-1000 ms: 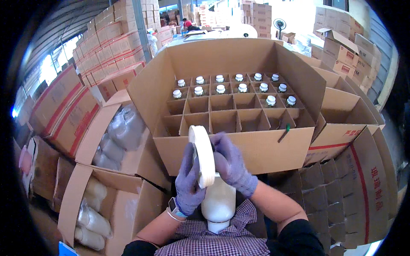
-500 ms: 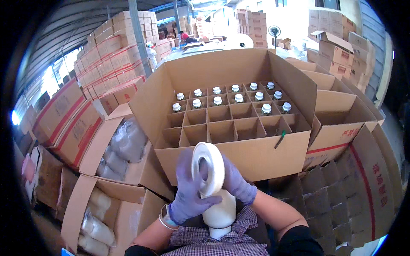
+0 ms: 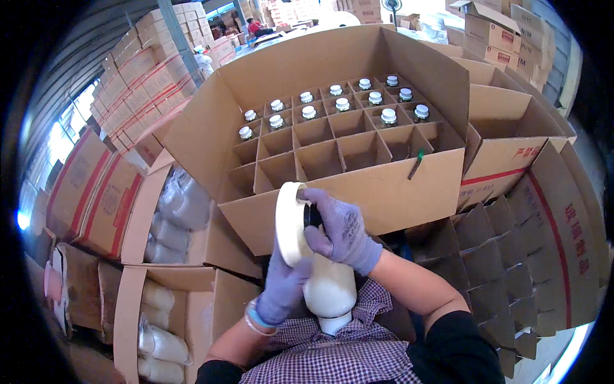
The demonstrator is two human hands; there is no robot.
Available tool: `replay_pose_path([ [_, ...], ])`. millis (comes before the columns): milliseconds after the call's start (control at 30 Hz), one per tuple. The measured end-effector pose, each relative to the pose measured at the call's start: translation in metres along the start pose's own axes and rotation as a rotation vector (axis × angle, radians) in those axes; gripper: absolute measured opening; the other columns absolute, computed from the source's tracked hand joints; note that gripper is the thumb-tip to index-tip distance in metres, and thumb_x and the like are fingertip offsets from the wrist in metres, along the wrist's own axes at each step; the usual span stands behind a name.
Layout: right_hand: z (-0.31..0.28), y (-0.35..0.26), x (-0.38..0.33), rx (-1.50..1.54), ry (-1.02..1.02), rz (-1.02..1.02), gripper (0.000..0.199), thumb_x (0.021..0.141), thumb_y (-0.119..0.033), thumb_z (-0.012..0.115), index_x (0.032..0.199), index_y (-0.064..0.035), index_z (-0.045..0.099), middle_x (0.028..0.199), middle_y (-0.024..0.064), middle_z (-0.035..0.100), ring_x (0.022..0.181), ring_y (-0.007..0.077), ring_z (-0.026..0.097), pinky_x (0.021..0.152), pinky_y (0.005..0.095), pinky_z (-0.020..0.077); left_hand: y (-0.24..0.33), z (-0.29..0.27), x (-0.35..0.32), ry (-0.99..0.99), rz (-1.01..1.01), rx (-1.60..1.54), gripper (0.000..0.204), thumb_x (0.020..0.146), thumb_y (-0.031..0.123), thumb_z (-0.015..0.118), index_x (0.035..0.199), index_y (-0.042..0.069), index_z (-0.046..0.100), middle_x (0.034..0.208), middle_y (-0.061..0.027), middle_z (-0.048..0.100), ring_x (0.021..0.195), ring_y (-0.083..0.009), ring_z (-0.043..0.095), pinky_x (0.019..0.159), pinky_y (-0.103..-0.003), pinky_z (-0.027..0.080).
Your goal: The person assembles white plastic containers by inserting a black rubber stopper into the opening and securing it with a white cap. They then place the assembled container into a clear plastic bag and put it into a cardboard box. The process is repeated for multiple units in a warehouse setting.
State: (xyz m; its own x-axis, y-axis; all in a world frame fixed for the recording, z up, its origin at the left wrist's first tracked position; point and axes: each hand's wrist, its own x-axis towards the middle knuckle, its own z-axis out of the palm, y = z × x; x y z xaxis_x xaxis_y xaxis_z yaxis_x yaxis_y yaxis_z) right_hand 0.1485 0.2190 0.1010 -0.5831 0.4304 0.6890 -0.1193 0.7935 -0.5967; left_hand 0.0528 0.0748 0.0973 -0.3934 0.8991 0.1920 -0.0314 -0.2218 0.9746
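Left hand (image 3: 281, 288): palm side hidden behind the white bottle (image 3: 329, 288), so its grip can't be judged. Right hand (image 3: 342, 230): fingertips hidden behind the tape roll (image 3: 289, 221), and whatever dark thing sits under them is mostly covered. Bottle's upper end is hidden behind roll and glove; its neck end is cut off by the checked shirt (image 3: 332, 352). Divider box (image 3: 358, 192): cell floors hidden by the partitions, bottles inside show caps only. Bagged goods (image 3: 160, 345) in the lower-left carton are too blurred to identify. Far people and stacks are too small to make out.
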Motion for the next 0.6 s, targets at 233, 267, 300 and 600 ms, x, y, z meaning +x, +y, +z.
replay_pose_path([
  [233,-0.013,0.054,0.005,0.400,-0.350,0.678,0.042,0.102,-0.039,0.046,0.102,-0.0013,0.065,0.076,0.0043,0.066,0.063,0.0238,0.064,0.057,0.0386,0.0529,-0.038,-0.041,0.033,0.072,0.374,0.417,0.078,0.073,0.053,0.083,0.126,-0.001,0.064,0.132,-0.0202,0.062,0.125,-0.0347,0.058,0.106,-0.043,0.045],
  [267,-0.015,0.065,-0.006,0.203,-0.171,0.585,0.039,0.102,-0.036,0.048,0.105,-0.0013,0.066,0.084,0.0066,0.068,0.073,0.0235,0.066,0.066,0.0383,0.0545,-0.038,-0.049,0.037,0.033,0.274,0.345,0.084,0.077,0.062,0.077,0.127,-0.005,0.064,0.124,-0.0151,0.067,0.116,-0.0260,0.063,0.101,-0.038,0.048],
  [300,-0.018,0.077,-0.016,0.005,0.007,0.484,0.037,0.102,-0.033,0.049,0.109,-0.0013,0.066,0.093,0.0089,0.070,0.083,0.0232,0.068,0.075,0.0380,0.0560,-0.050,-0.061,0.042,-0.033,0.227,0.349,0.080,0.081,0.063,0.073,0.124,-0.003,0.065,0.122,-0.0132,0.067,0.112,-0.0235,0.065,0.098,-0.037,0.049],
  [600,0.010,0.104,-0.076,0.597,-0.295,0.455,0.039,0.100,-0.036,0.051,0.111,-0.0048,0.072,0.111,0.0109,0.070,0.107,0.0226,0.064,0.099,0.0357,0.0473,-0.110,-0.084,0.057,-0.350,0.016,0.312,0.055,0.099,0.051,0.053,0.115,0.000,0.067,0.116,-0.0119,0.067,0.111,-0.0245,0.061,0.102,-0.037,0.044],
])
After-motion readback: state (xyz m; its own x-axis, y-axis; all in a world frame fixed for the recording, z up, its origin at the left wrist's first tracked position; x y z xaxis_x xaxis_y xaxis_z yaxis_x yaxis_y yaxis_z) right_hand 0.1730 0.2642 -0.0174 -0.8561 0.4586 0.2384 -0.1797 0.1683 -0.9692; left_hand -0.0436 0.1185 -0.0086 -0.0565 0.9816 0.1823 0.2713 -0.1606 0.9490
